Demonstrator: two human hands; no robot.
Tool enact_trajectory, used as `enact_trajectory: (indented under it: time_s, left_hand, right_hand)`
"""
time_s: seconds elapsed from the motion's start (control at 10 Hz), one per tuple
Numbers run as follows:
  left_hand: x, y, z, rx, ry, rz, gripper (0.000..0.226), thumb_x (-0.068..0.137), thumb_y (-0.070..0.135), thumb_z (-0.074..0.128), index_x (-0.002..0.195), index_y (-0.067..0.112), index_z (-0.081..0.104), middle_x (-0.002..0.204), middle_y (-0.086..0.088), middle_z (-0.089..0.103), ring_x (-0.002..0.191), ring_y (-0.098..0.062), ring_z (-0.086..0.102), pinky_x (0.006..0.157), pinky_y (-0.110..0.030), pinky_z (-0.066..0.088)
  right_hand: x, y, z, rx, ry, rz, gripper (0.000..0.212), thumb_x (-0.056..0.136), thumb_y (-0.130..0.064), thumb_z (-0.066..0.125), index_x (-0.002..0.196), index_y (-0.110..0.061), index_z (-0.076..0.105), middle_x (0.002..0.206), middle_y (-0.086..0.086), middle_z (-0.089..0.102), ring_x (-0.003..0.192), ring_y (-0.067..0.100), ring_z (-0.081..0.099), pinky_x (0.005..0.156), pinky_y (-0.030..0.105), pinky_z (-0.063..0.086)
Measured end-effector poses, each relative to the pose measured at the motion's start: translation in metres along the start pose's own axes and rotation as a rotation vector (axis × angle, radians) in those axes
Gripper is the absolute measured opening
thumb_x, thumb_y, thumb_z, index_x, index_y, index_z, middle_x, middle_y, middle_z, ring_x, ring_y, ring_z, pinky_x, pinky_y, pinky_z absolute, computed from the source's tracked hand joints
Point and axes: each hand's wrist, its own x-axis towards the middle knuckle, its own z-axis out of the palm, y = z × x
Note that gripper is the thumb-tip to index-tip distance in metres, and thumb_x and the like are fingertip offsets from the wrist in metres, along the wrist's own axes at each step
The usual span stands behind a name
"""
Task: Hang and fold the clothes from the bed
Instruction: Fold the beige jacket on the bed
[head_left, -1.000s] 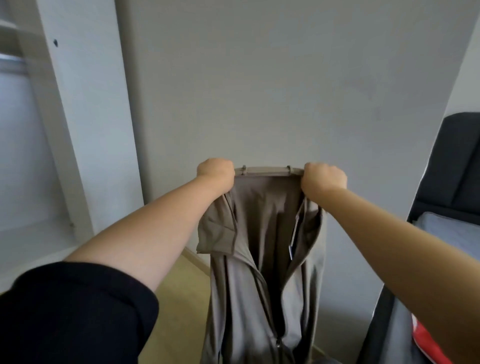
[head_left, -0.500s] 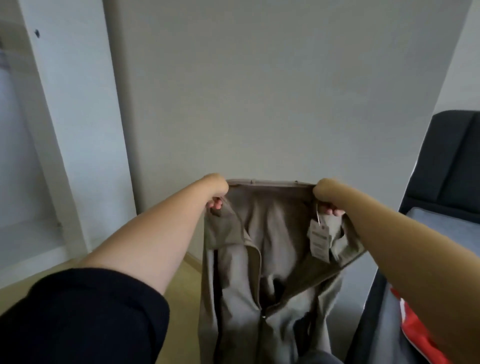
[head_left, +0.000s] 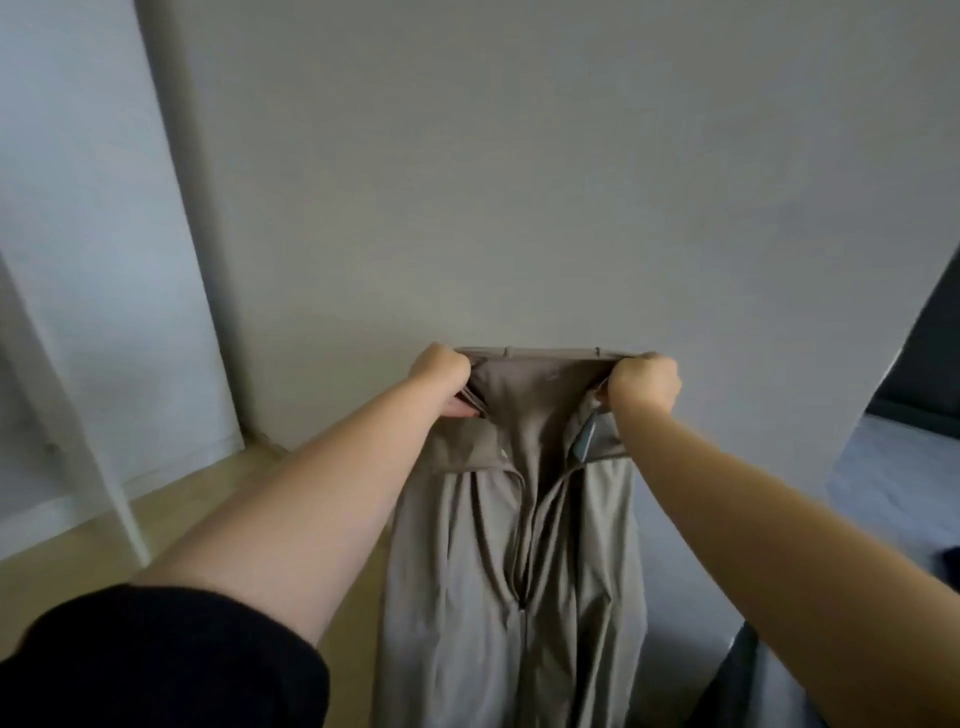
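Observation:
A beige zip-front garment (head_left: 514, 561) hangs in the air in front of me, its collar band stretched level between my hands. My left hand (head_left: 444, 371) grips the left end of the collar with curled fingers. My right hand (head_left: 644, 382) grips the right end in a fist. The zipper is partly undone below the collar, and a paper tag peeks out under my right hand. The garment's lower part runs out of the frame's bottom edge.
A plain grey wall (head_left: 519, 182) stands straight ahead. White wardrobe panels (head_left: 98, 260) rise at the left over a light wooden floor (head_left: 67, 566). The grey bed (head_left: 893, 488) with a dark headboard (head_left: 930, 353) lies at the right.
The collar, slack and sagging open half a second ago, is now pulled taut between my hands. The tag has swung back under my right hand. The view has tilted down and left.

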Motion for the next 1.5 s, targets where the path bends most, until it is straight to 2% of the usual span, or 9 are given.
enact_trajectory:
  time_s: [0.1, 0.2, 0.4, 0.5, 0.7, 1.0, 1.2, 1.4, 1.5]
  left_hand:
    - [-0.007, -0.007, 0.019, -0.149, -0.042, -0.087, 0.034, 0.096, 0.008, 0.031, 0.123, -0.001, 0.049, 0.116, -0.028, 0.059, 0.080, -0.040, 0.066, 0.048, -0.042, 0.054]
    - [-0.026, -0.014, 0.036, -0.276, -0.091, -0.065, 0.043, 0.096, 0.009, 0.025, 0.137, 0.009, 0.040, 0.125, -0.022, 0.056, 0.080, -0.035, 0.064, 0.041, -0.035, 0.053]
    - [-0.144, 0.020, 0.068, -0.510, -0.230, 0.086, 0.054, 0.099, 0.009, 0.023, 0.150, 0.028, 0.017, 0.136, -0.019, 0.050, 0.104, -0.038, 0.061, 0.073, -0.047, 0.055]
    - [-0.215, 0.057, 0.081, -0.579, -0.302, 0.223, 0.062, 0.100, 0.007, 0.024, 0.150, 0.038, 0.006, 0.140, -0.016, 0.047, 0.115, -0.036, 0.057, 0.089, -0.049, 0.051]
    - [-0.347, 0.125, 0.108, -0.641, -0.373, 0.445, 0.065, 0.098, 0.003, 0.023, 0.150, 0.041, 0.010, 0.142, -0.011, 0.046, 0.120, -0.034, 0.053, 0.085, -0.045, 0.050]
    - [-0.447, 0.158, 0.160, -0.604, -0.465, 0.657, 0.059, 0.103, 0.014, 0.024, 0.149, 0.042, 0.001, 0.151, -0.010, 0.033, 0.131, -0.032, 0.042, 0.108, -0.047, 0.039]
    - [-0.416, 0.080, 0.236, -0.446, -0.501, 0.450, 0.058, 0.103, 0.014, 0.027, 0.151, 0.038, 0.002, 0.152, -0.008, 0.032, 0.134, -0.030, 0.040, 0.109, -0.046, 0.036]
    - [-0.362, -0.032, 0.327, -0.021, -0.492, 0.274, 0.048, 0.099, 0.011, 0.032, 0.148, 0.012, 0.029, 0.149, -0.014, 0.036, 0.133, -0.031, 0.040, 0.108, -0.046, 0.038]
    - [-0.326, -0.097, 0.371, 0.210, -0.533, 0.130, 0.041, 0.100, 0.014, 0.031, 0.138, 0.003, 0.042, 0.138, -0.019, 0.049, 0.108, -0.027, 0.055, 0.095, -0.040, 0.047]
  right_hand:
    - [0.000, 0.007, 0.004, 0.064, 0.008, 0.064, 0.027, 0.084, 0.000, 0.038, 0.097, 0.003, 0.061, 0.099, 0.024, 0.065, 0.090, 0.041, 0.064, 0.083, 0.051, 0.054]
    - [-0.015, 0.011, -0.020, 0.082, 0.036, 0.032, 0.025, 0.084, 0.001, 0.039, 0.092, -0.002, 0.062, 0.098, 0.020, 0.066, 0.090, 0.036, 0.064, 0.083, 0.046, 0.054]
    - [-0.060, -0.005, -0.137, 0.181, 0.137, -0.112, 0.040, 0.089, -0.001, 0.037, 0.122, -0.005, 0.059, 0.122, 0.016, 0.061, 0.113, 0.033, 0.055, 0.090, 0.033, 0.042]
    - [-0.087, -0.033, -0.209, 0.204, 0.196, -0.208, 0.041, 0.088, -0.004, 0.034, 0.122, -0.012, 0.057, 0.120, 0.011, 0.060, 0.112, 0.031, 0.053, 0.090, 0.029, 0.038]
    - [-0.143, -0.083, -0.333, 0.289, 0.273, -0.441, 0.053, 0.086, 0.000, 0.029, 0.136, -0.013, 0.044, 0.124, 0.010, 0.056, 0.101, 0.022, 0.048, 0.085, 0.027, 0.033]
    - [-0.169, -0.098, -0.451, 0.235, 0.452, -0.639, 0.071, 0.083, 0.008, 0.028, 0.151, -0.011, 0.021, 0.155, 0.008, 0.027, 0.141, 0.025, 0.027, 0.111, 0.030, 0.024]
    - [-0.124, 0.000, -0.457, 0.056, 0.473, -0.509, 0.072, 0.083, 0.007, 0.029, 0.152, -0.013, 0.018, 0.157, 0.008, 0.022, 0.141, 0.026, 0.028, 0.111, 0.032, 0.026]
    - [-0.063, 0.168, -0.426, -0.200, 0.365, -0.248, 0.069, 0.088, 0.002, 0.030, 0.152, -0.017, 0.013, 0.158, 0.006, 0.018, 0.140, 0.028, 0.028, 0.111, 0.039, 0.028]
    - [-0.035, 0.245, -0.408, -0.334, 0.279, -0.099, 0.065, 0.091, -0.004, 0.033, 0.152, -0.016, 0.012, 0.158, 0.009, 0.016, 0.136, 0.032, 0.033, 0.106, 0.040, 0.033]
